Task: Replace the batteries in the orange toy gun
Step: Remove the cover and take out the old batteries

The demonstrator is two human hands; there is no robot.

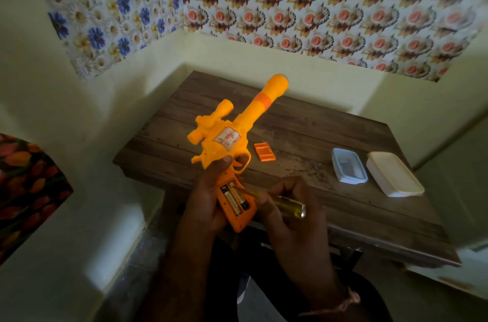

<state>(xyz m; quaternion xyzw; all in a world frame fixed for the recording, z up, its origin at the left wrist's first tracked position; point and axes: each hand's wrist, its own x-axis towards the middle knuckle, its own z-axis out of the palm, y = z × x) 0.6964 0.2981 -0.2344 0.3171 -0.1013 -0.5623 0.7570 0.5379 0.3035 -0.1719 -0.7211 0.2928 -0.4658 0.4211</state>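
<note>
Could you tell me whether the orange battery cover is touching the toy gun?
Apart. The head view shows the battery cover lying on the table, bare wood separating it from the toy gun.

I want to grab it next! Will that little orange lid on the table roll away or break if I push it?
The orange lid looks flat and ribbed, lying flat on the wooden table, so it would probably slide, not roll. It seems thin plastic, likely very light and easy to flick off the edge. Its small clips might snap if bent, so lift it gently.
</note>
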